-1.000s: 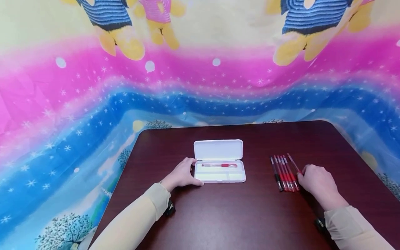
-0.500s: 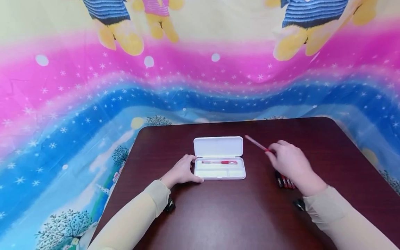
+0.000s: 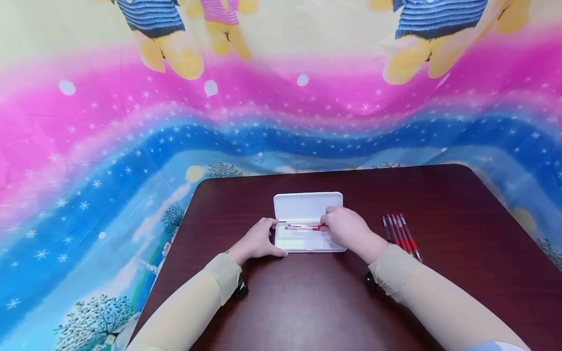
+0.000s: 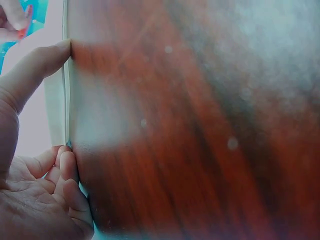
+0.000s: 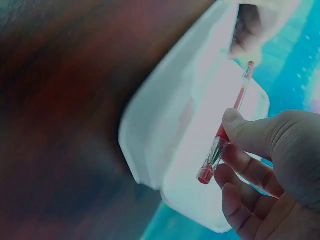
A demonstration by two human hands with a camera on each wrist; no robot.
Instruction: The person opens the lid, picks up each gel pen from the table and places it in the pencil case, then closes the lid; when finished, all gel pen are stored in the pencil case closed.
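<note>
Red pen [image 5: 218, 144] pinched in the right grip [image 3: 349, 229] over the open white case [image 3: 303, 245], left grip [image 3: 256, 240] clasping its end; dark red-brown desk [image 3: 285, 302], snowflake-printed pink-and-blue cloth [image 3: 281, 112] behind.

Here's the left arm [image 3: 189, 302] slanting in from near left, its left grip [image 3: 256, 240] spread wide, thumb nearside, fingers bent on the far side! Right arm [image 3: 439, 302] angles in from near right, and the right grip [image 3: 349, 229] pinches, thumb [image 5: 250, 134] against curled fingers [image 5: 245, 197]!
</note>
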